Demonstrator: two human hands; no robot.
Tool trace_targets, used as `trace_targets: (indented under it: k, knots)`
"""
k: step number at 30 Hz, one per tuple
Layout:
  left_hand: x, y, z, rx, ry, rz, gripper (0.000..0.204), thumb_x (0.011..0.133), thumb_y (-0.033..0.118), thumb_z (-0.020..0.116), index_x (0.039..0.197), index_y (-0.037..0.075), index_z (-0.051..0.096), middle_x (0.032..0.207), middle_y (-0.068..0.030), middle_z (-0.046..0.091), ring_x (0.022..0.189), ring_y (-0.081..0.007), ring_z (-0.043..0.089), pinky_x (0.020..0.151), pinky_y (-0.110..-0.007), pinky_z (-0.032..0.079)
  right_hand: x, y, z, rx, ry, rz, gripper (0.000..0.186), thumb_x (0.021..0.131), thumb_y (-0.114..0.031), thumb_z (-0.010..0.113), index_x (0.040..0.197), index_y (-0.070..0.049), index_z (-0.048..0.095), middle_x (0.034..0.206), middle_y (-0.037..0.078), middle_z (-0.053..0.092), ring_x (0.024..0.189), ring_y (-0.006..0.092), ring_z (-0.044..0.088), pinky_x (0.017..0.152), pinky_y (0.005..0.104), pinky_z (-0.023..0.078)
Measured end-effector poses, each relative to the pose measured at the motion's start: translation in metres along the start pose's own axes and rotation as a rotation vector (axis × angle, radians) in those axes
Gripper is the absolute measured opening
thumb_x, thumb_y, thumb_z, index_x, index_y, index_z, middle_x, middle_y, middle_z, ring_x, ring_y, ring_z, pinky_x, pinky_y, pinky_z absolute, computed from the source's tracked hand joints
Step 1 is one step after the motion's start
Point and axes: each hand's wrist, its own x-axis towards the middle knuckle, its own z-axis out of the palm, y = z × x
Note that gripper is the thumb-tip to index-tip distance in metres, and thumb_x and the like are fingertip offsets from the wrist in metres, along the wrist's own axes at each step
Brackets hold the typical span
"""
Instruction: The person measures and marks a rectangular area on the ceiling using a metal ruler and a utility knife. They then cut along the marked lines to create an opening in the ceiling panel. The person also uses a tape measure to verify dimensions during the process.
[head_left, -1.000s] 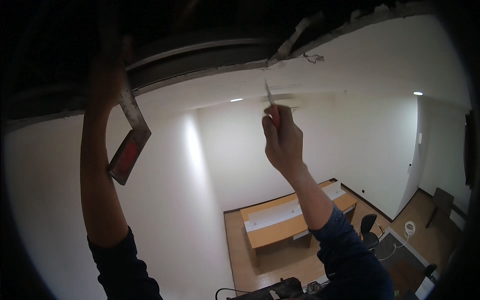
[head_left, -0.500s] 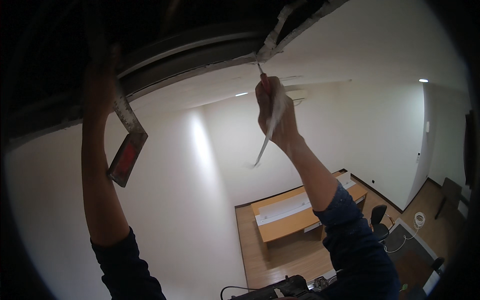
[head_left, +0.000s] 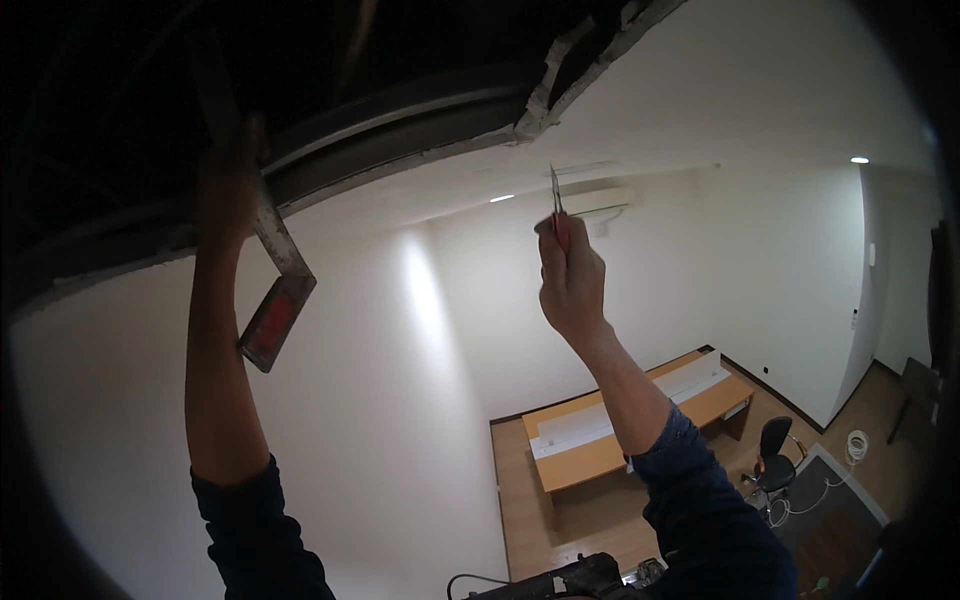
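Observation:
Up at the dark ceiling opening, my left hand [head_left: 230, 190] is closed round the metal blade of a try square [head_left: 282, 245]. Its short stock with a red patch hangs down beside my forearm. Shadow partly hides those fingers. My right hand [head_left: 573, 280] is wrapped round a red-handled utility knife [head_left: 561, 232], thin blade pointing up. The knife tip is apart from the ragged edge of the white ceiling board [head_left: 530, 128], below and to the right of it in the picture.
A metal channel [head_left: 400, 115] runs along the opening. Below stand a wooden desk [head_left: 590, 462] with a white divider, a black chair [head_left: 775, 450] and a coil of white cable [head_left: 856, 446]. An air conditioner [head_left: 598, 202] hangs on the far wall. Dark equipment [head_left: 560, 580] lies at the lower edge.
My right hand has drawn the knife down and away from the board's edge. A pale strip that was falling beside that hand is out of sight. My left hand still holds the square.

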Motion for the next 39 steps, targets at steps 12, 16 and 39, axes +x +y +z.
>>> trace_targets:
  k: [12, 16, 39]
  knots:
    - [-0.004, -0.006, 0.009, -0.195, 0.133, -0.039, 0.051, 0.102, 0.053, 0.045, 0.104, 0.007, 0.068, 0.059, -0.0038, 0.047, 0.053, -0.0111, 0.049, 0.047, -0.032, 0.035, 0.045, -0.026, 0.024, 0.038, 0.130, -0.008, 0.012, 0.105, -0.011, 0.043, 0.098, -0.001, 0.044, 0.067, 0.011, 0.055, 0.055, 0.0204, 0.055, 0.053, 0.0345, 0.043]
    - [-0.009, 0.007, -0.005, -0.204, 0.097, -0.068, 0.061, 0.099, 0.062, 0.046, 0.086, 0.006, 0.068, 0.053, 0.0000, 0.042, 0.051, -0.0088, 0.043, 0.050, -0.032, 0.033, 0.048, -0.006, 0.039, 0.085, 0.155, -0.020, 0.009, 0.104, -0.009, 0.042, 0.099, -0.002, 0.044, 0.067, 0.010, 0.055, 0.053, 0.0193, 0.053, 0.052, 0.0339, 0.042]
    - [0.022, -0.062, 0.038, 0.124, 0.385, 0.495, 0.049, 0.105, 0.048, 0.040, 0.110, 0.008, 0.066, 0.078, -0.0141, 0.061, 0.065, -0.0241, 0.058, 0.065, -0.042, 0.046, -0.039, 0.009, -0.007, 0.065, -0.130, 0.258, 0.022, 0.101, -0.013, 0.047, 0.116, 0.002, 0.054, 0.072, 0.005, 0.054, 0.060, 0.0111, 0.051, 0.055, 0.0346, 0.048]
